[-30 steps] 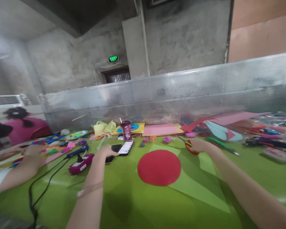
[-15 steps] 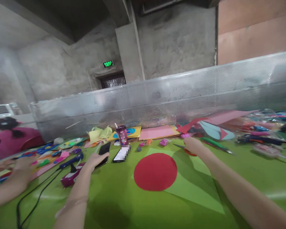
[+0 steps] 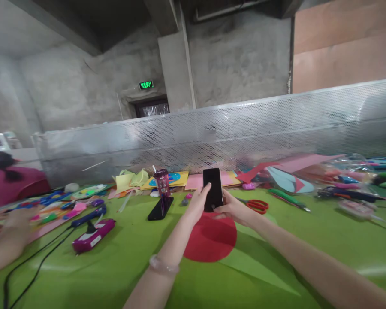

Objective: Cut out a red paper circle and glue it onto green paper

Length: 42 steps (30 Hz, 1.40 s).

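Phone [image 3: 213,187], dark-screened and held up on end, sits in the grip of both our hands at the middle of our view. Our left hand [image 3: 198,202] is closed on its left edge, thumb laid over the front, and our right hand [image 3: 233,209] is clamped on its lower right edge, thumb near the bottom corner. We cannot tell whether its lower end touches anything. A pale bracelet [image 3: 164,265] circles our left wrist.

With the held one as the clock's centre, a red paper circle [image 3: 212,246] lies at six o'clock, partly hidden behind our hands, and overlaps a light green sheet [image 3: 266,267] that reaches out towards half past four. Red-handled scissors [image 3: 258,206] lie between three and four, near our right hand, and a green cutter [image 3: 286,198] rests farther out at three.

Between eight and nine, a second phone [image 3: 161,209] lies flat on the green table [image 3: 116,266], with a lidded cup [image 3: 161,183] just beyond it at nine. Farther towards half past eight we see a purple power strip [image 3: 93,236] with a plug in it, and past that another person's forearm [image 3: 11,238]. A perforated metal screen [image 3: 209,133] crosses behind at twelve.
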### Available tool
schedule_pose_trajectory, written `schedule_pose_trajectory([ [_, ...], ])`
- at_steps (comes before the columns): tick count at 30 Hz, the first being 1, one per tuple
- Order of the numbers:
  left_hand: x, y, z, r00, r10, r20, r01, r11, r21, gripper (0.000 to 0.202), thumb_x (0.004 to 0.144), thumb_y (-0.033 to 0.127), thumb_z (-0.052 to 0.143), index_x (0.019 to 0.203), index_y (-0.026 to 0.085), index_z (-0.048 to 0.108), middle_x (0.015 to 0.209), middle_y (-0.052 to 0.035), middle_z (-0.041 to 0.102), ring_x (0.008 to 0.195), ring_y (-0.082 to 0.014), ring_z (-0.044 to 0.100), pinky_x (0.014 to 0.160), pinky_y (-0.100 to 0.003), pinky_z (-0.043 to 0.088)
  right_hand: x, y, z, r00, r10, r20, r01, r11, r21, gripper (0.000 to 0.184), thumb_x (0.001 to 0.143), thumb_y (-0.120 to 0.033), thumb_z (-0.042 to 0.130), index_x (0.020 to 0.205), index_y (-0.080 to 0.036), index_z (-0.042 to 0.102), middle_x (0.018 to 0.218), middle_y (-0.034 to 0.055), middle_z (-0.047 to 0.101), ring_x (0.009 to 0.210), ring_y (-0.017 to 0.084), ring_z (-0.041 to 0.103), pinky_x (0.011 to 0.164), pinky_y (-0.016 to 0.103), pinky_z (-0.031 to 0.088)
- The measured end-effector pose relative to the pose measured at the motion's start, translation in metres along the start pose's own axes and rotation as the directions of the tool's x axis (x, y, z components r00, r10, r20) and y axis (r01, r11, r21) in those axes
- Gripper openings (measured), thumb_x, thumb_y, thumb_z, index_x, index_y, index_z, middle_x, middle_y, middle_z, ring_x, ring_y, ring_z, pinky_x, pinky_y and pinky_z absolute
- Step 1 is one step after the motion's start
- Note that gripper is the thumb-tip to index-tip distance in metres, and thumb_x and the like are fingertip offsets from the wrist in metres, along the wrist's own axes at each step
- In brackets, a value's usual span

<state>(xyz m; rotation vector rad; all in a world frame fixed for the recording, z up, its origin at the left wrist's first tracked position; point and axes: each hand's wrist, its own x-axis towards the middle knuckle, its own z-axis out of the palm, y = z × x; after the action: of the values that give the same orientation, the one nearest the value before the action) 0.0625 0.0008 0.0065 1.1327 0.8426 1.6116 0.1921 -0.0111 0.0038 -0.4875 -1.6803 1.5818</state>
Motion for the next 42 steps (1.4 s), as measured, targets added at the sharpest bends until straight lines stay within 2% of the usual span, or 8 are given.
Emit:
schedule_pose_trajectory([
  [5,-0.006,0.006,-0.001,0.996,-0.021,0.083,0.036,0.984,-0.176,0.031,0.077,0.041,0.047,0.09,0.015,0.057,0.094,-0.0082,0.064,0.094,-0.0203,0.056,0.084,-0.034,0.042,0.002,0.004,-0.008,0.999,-0.018,-0.028,0.017,0.999,-0.03,0.062,0.061,-0.016,0.064,0.114,-0.027,0.035,0.118,0.0081,0.047,0.095,0.025,0.054,0.05,0.028,0.055],
  [8,-0.012,0.015,-0.002,0.983,-0.042,0.177,0.081,0.972,-0.222,0.029,0.079,0.039,0.045,0.088,0.014,0.057,0.093,-0.0102,0.064,0.092,-0.0225,0.057,0.082,-0.036,0.043,0.003,0.004,-0.006,0.997,-0.049,-0.066,0.044,0.995,-0.085,0.059,0.062,-0.016,0.064,0.113,-0.026,0.036,0.114,0.008,0.051,0.092,0.024,0.056,0.043,0.023,0.054],
  [11,-0.015,0.019,-0.006,0.973,-0.04,0.228,0.096,0.966,-0.242,0.022,0.079,0.032,0.048,0.088,0.014,0.057,0.094,-0.01,0.063,0.09,-0.0224,0.058,0.079,-0.037,0.044,0.003,0.002,-0.004,0.995,-0.074,-0.066,0.064,0.988,-0.142,0.059,0.062,-0.015,0.064,0.112,-0.026,0.035,0.114,0.0083,0.051,0.087,0.023,0.057,0.041,0.023,0.053],
  [18,-0.01,0.012,-0.017,0.975,-0.052,0.215,0.104,0.964,-0.243,0.014,0.076,0.025,0.054,0.088,0.018,0.057,0.086,-0.0051,0.064,0.076,-0.0173,0.06,0.073,-0.034,0.046,-0.001,-0.003,-0.002,0.996,-0.074,-0.056,0.061,0.978,-0.199,0.062,0.062,-0.016,0.063,0.116,-0.026,0.033,0.116,0.0097,0.05,0.086,0.024,0.058,0.041,0.025,0.053],
  [27,-0.013,0.015,-0.018,0.979,-0.075,0.191,0.119,0.966,-0.23,0.014,0.076,0.024,0.054,0.088,0.018,0.057,0.084,-0.0038,0.064,0.069,-0.0146,0.06,0.063,-0.029,0.047,-0.003,-0.006,0.001,0.997,-0.064,-0.044,0.054,0.978,-0.199,0.068,0.062,-0.017,0.064,0.12,-0.026,0.03,0.118,0.0103,0.048,0.087,0.023,0.057,0.042,0.025,0.053],
  [36,-0.013,0.015,-0.018,0.98,-0.076,0.183,0.116,0.969,-0.22,0.017,0.073,0.026,0.059,0.088,0.018,0.057,0.08,-0.0035,0.064,0.068,-0.0143,0.06,0.067,-0.03,0.047,-0.003,-0.004,-0.002,0.997,-0.071,-0.015,0.067,0.978,-0.197,0.066,0.063,-0.015,0.062,0.119,-0.028,0.031,0.118,0.009,0.047,0.087,0.023,0.056,0.042,0.024,0.053],
  [42,-0.015,0.017,-0.018,0.978,-0.053,0.201,0.101,0.966,-0.237,0.013,0.074,0.025,0.057,0.085,0.019,0.057,0.08,-0.0023,0.064,0.073,-0.0151,0.061,0.071,-0.03,0.047,-0.003,-0.004,-0.003,0.998,-0.059,0.004,0.059,0.977,-0.207,0.058,0.064,-0.02,0.063,0.114,-0.024,0.034,0.102,0.0077,0.055,0.086,0.024,0.058,0.043,0.026,0.054],
])
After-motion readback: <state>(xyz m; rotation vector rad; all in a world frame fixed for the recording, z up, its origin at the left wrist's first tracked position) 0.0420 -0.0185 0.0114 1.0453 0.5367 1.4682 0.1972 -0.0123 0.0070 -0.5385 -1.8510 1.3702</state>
